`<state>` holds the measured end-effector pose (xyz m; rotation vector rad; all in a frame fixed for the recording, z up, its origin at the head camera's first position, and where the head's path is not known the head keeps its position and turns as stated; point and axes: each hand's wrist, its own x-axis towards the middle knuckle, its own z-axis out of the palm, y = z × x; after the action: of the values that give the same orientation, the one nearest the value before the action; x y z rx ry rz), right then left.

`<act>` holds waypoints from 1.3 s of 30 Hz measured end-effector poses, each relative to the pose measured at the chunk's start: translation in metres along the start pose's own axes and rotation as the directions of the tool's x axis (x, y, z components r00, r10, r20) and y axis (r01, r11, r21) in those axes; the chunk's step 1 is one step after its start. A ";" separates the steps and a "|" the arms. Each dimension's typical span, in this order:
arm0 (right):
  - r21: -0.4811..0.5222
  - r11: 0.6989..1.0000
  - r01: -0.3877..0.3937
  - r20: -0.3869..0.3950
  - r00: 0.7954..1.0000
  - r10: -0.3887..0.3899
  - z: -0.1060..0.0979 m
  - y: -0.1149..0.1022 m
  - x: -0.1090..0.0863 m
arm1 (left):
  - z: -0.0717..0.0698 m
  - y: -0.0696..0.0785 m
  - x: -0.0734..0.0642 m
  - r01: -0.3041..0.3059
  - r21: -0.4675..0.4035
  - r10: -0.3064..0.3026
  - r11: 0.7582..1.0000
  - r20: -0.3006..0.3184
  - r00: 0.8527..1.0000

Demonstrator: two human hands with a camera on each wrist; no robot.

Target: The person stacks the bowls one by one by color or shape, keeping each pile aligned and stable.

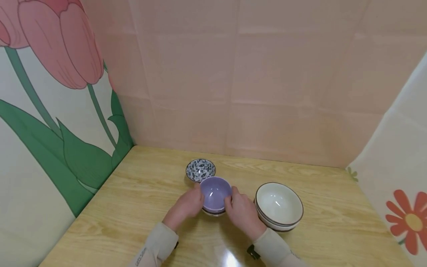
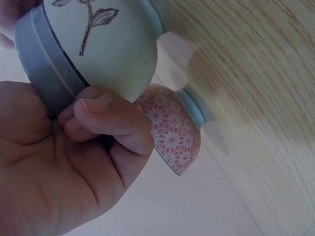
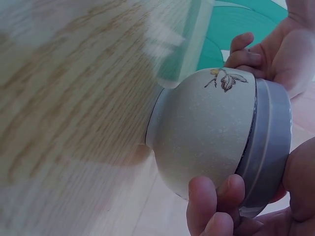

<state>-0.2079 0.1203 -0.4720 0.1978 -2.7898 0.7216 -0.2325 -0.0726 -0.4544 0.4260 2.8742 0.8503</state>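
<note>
A purple bowl (image 1: 215,196) sits nested in a cream bowl with a brown leaf print (image 3: 202,128), whose foot is down at the wood-grain tabletop. From the left side my left hand (image 1: 187,203) pinches the purple bowl's rim, fingers curled beneath it. Opposite, my right hand (image 1: 242,212) grips the same rim with its thumb at the edge and fingers curled under. Just beyond the purple bowl stands a small patterned bowl (image 1: 201,170), dark-flowered inside; the left wrist view shows its pink floral outside (image 2: 172,129).
To the right of my right hand, large white bowls with dark rims (image 1: 279,203) are stacked on the wooden table (image 1: 143,193). A plain pinkish cloth (image 1: 233,85) hangs behind the table, with flower-printed cloths (image 1: 66,122) at both sides.
</note>
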 end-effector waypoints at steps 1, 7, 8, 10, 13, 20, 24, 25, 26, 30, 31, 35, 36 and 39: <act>-0.003 1.000 0.002 -0.004 1.000 -0.002 0.000 0.000 0.000 | 0.000 0.000 0.000 -0.002 0.000 0.002 1.000 0.000 1.000; -0.007 1.000 0.005 -0.014 1.000 -0.005 0.002 0.001 0.000 | 0.000 0.000 0.000 -0.012 0.012 0.012 1.000 -0.009 1.000; -0.006 1.000 0.006 -0.014 1.000 -0.006 0.002 0.002 0.000 | 0.000 0.000 0.000 -0.011 0.011 0.011 1.000 -0.009 1.000; -0.011 1.000 0.009 -0.016 1.000 -0.009 0.003 0.002 -0.001 | 0.000 0.000 0.000 -0.010 0.007 0.010 1.000 -0.006 1.000; -0.020 1.000 0.013 -0.022 1.000 -0.013 0.003 0.002 -0.001 | 0.001 0.000 -0.001 -0.013 0.001 0.013 1.000 -0.006 1.000; -0.024 1.000 0.002 -0.008 1.000 -0.002 0.002 0.000 0.000 | -0.004 -0.001 -0.002 -0.005 -0.068 0.007 0.998 0.031 0.999; -0.028 0.999 0.019 -0.023 1.000 -0.019 0.001 0.001 0.000 | -0.006 -0.003 -0.002 -0.008 -0.092 0.011 0.996 0.030 0.999; -0.027 0.999 0.022 -0.022 0.999 -0.023 0.001 0.001 0.000 | -0.007 -0.003 -0.002 -0.006 -0.095 0.009 0.996 0.030 1.000; -0.025 0.999 0.026 -0.023 0.999 -0.026 0.000 0.001 0.000 | -0.008 -0.003 -0.002 0.000 -0.094 0.003 0.996 0.032 0.999; -0.015 1.000 0.021 -0.013 1.000 -0.021 -0.002 0.000 0.000 | -0.015 -0.003 -0.001 0.017 -0.118 -0.012 0.993 0.036 0.999; -0.010 1.000 0.015 -0.011 1.000 -0.015 -0.002 0.000 0.000 | -0.017 -0.003 -0.001 0.019 -0.127 -0.015 0.992 0.030 0.999; 0.003 1.000 0.000 -0.009 1.000 0.000 -0.001 0.000 -0.002 | -0.025 -0.009 0.002 0.039 -0.157 -0.047 0.987 -0.045 0.998; 0.011 1.000 0.002 -0.009 1.000 -0.001 -0.001 0.000 -0.003 | -0.027 -0.011 0.004 0.051 -0.167 -0.063 0.985 -0.069 0.996; 0.027 1.000 -0.011 -0.003 1.000 0.011 0.001 0.001 -0.006 | -0.032 -0.018 0.010 0.071 -0.192 -0.102 0.979 -0.153 0.983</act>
<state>-0.2020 0.1208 -0.4746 0.1862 -2.7817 0.7620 -0.2522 -0.1005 -0.4384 0.2188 2.8942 1.1756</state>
